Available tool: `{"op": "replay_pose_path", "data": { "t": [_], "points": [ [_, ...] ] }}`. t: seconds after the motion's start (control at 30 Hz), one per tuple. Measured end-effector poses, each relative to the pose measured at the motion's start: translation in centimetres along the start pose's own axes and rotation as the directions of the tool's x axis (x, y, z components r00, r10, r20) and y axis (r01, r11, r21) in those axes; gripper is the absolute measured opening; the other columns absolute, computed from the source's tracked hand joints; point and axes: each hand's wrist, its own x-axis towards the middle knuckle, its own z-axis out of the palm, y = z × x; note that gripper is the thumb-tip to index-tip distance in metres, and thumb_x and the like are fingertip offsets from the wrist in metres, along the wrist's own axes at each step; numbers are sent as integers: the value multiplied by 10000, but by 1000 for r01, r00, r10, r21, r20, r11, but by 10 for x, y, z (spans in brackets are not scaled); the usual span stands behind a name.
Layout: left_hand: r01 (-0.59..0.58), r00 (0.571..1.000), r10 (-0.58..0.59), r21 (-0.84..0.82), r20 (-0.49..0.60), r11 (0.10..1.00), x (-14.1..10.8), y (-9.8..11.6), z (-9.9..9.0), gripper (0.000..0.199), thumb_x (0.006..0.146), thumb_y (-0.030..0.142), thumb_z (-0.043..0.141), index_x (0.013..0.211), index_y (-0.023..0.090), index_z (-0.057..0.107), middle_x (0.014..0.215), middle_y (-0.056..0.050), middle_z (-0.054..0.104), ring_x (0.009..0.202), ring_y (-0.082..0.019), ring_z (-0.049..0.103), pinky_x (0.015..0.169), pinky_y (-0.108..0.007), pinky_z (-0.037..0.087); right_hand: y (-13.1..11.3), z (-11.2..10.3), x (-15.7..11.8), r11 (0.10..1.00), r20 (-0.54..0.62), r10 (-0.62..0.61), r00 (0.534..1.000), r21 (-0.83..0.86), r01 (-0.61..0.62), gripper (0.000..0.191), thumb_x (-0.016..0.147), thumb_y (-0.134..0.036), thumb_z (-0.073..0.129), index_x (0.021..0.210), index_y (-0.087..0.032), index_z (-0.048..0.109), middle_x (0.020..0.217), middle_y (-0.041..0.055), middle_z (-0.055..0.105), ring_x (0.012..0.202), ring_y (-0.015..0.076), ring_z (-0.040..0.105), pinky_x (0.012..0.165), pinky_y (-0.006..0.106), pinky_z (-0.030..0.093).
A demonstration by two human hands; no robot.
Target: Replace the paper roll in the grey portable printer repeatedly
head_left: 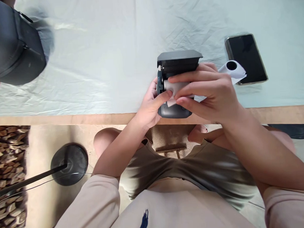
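Observation:
A dark handheld printer-like device (174,111) is held over the table's near edge, its hinged cover (179,55) raised. My left hand (151,102) wraps round the device's left side, the thumb resting on a white paper roll (171,88) in the open compartment. From the right, my right hand (208,88) touches the same roll with its fingertips, fingers bent and slightly apart. Just beyond my right hand lies a second white roll (234,70) with a dark core, against a black phone (246,57).
A pale cloth (101,62) covers the table, whose wooden edge (66,120) runs in front of me. At the upper left stands a dark zipped case (13,46). Below left are a round black stand base (70,164) and a wood-chip-like surface (7,157).

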Motion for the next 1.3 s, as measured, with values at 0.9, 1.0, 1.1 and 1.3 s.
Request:
{"op": "replay_pose_path", "data": {
  "t": [0.9,1.0,1.1,1.3],
  "points": [
    [-22,998,24,-21,62,1000,-3,-6,-3,539,875,660,833,1192,233,745,1190,-77,849,1373,-398,736,1064,-456,673,26,18,-25,823,203,419,885,328,-465,662,999,-510,685,1564,-387,363,1254,13,718,944,182,755,704,310,653],
    [50,999,-51,-58,-8,997,-1,-5,1,529,1006,727,623,1119,229,760,1168,-91,856,1443,-368,694,1154,-426,636,25,12,-23,853,194,440,877,213,-476,618,1030,-451,611,1595,-355,377,1344,53,708,1080,219,760,798,346,686],
    [33,990,-42,-68,-133,997,2,-3,4,460,1102,605,523,1080,206,751,1118,-81,862,1403,-329,726,1175,-423,630,19,1,-20,911,132,411,902,-8,-413,619,1018,-427,631,1602,-303,469,1569,106,620,1424,313,652,1104,469,650],
    [40,973,-55,-70,-223,997,5,1,7,370,1134,445,521,990,192,750,1032,-40,855,1390,-281,736,1199,-407,622,3,-18,-12,955,190,286,939,-133,-264,785,919,-374,778,1635,-212,496,1647,154,568,1518,348,586,1197,535,599]
  ]
}}
